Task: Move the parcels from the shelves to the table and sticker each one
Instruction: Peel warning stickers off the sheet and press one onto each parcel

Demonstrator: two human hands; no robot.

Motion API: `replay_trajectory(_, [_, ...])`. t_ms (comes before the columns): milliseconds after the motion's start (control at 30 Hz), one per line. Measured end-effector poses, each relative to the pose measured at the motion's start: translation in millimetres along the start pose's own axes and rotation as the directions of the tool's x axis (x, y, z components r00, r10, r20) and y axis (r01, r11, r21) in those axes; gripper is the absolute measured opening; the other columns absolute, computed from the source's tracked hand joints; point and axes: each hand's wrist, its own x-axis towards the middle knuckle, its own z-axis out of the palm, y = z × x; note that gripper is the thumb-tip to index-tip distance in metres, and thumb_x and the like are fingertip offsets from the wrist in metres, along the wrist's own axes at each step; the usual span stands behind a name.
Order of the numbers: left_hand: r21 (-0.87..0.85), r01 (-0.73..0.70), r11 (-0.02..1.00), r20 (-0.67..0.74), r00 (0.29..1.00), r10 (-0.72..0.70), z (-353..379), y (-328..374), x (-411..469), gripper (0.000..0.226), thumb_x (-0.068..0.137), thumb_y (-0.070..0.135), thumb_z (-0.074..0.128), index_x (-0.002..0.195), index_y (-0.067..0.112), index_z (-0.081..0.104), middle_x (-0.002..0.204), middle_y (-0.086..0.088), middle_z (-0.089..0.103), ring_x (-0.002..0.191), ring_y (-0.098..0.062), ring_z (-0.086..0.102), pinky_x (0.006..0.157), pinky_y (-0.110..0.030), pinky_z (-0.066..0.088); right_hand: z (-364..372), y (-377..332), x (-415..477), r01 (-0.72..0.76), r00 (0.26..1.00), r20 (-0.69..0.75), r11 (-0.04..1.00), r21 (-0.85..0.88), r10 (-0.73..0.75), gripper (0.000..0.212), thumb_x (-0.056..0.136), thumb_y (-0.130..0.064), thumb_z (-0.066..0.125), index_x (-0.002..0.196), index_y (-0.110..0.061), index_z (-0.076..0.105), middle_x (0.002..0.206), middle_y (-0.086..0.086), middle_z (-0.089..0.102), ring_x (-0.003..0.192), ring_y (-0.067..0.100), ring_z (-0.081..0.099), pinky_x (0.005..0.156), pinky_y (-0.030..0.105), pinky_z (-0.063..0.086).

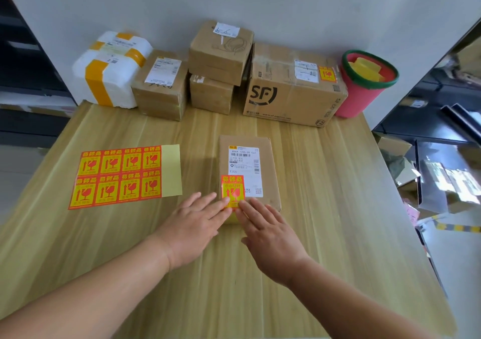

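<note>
Small parcel point(247, 166) sits mid-table, long axis running near-to-far, just ahead of both hands. L hand point(197, 224) & R hand point(270, 237) lie flat, fingers straight, gripping nothing, tips pressing the sticker point(232, 190) at its near-left corner. Neither is nearer.

Wooden bench point(325, 182). Small parcel point(250, 156) at the fingertips of left hand point(194, 225) and right hand point(268, 234). Sticker sheet point(122, 177) left of left hand. Well beyond both, in a row: foam parcel point(109, 73), brown box point(161, 86), two-box stack point(216, 78), SF box point(294, 91), pink bin point(364, 86).
</note>
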Motion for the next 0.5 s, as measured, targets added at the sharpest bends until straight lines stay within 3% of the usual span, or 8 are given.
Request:
replay_trajectory(100, [-0.032,0.009,0.999,0.007,1.0,-0.009,-2,2,0,0.059,0.063,0.031,0.084,0.118,0.017,0.068,0.125,-0.003,0.064,0.112,-0.025,0.063,0.089,-0.047,0.053,-3,-4,0,-0.02,1.0,0.004,1.0,0.006,0.02,0.058,0.087,-0.038,0.035,0.136,-0.012,0.053,0.144,0.005,0.048,0.134,0.024,0.044,0.106,0.043,0.041])
replay_trajectory(200, [-0.044,0.003,0.999,0.018,1.0,-0.002,-4,4,-1,0.063,0.059,0.03,0.087,0.117,0.016,0.068,0.125,-0.003,0.065,0.111,-0.025,0.064,0.089,-0.046,0.053,-4,-8,-1,-0.029,1.0,0.013,1.0,0.011,0.029,0.057,0.087,-0.038,0.038,0.135,-0.013,0.054,0.143,0.005,0.049,0.134,0.024,0.044,0.105,0.043,0.041])
replay_trajectory(333, [-0.054,0.024,0.998,0.026,0.999,-0.023,-4,0,-2,0.063,0.059,0.03,0.087,0.118,0.017,0.068,0.126,0.0,0.064,0.111,-0.021,0.064,0.088,-0.044,0.053,-7,-3,1,-0.022,1.0,0.002,0.999,0.025,0.022,0.054,0.085,-0.036,0.06,0.134,-0.013,0.055,0.141,0.004,0.051,0.132,0.023,0.047,0.103,0.043,0.044])
replay_trajectory(433, [-0.062,0.087,0.994,0.06,0.995,-0.083,-10,-5,-2,0.063,0.065,0.034,0.082,0.123,0.018,0.065,0.132,0.001,0.059,0.118,-0.019,0.059,0.094,-0.041,0.048,-14,-5,6,-0.103,0.994,0.033,0.994,0.024,0.102,0.054,0.088,-0.041,0.038,0.13,-0.013,0.059,0.136,0.004,0.056,0.126,0.022,0.053,0.102,0.041,0.045])
replay_trajectory(500, [-0.075,0.068,0.995,0.044,0.997,-0.065,-11,-7,-1,0.058,0.083,0.033,0.066,0.136,0.018,0.05,0.144,0.0,0.045,0.132,-0.019,0.046,0.106,-0.042,0.032,-16,-6,9,-0.128,0.99,0.055,0.992,0.02,0.126,0.057,0.087,-0.042,0.033,0.127,-0.013,0.061,0.133,0.003,0.059,0.123,0.022,0.056,0.099,0.04,0.046])
